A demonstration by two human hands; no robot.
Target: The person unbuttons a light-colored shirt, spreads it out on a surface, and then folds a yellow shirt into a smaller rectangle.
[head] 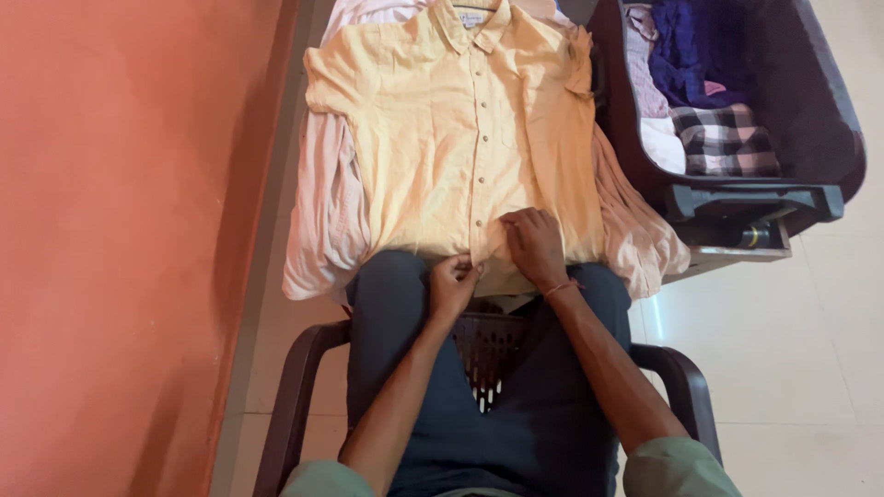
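Hands low on the yellow shirt (460,138), which lies spread face up, collar away from you, over pale pink cloth (318,212). Your left hand (453,283) pinches the button placket at the hem, fingers closed on it. Your right hand (534,244) presses flat beside it, gripping nothing. Dark laundry basket (829,120) sits off right.

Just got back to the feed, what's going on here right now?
A seated person has a yellow button-up shirt spread flat, front up, over pale garments. Both hands work at its bottom hem: the left hand pinches the placket edge, the right hand presses the fabric beside it. A dark basket of clothes stands to the right.
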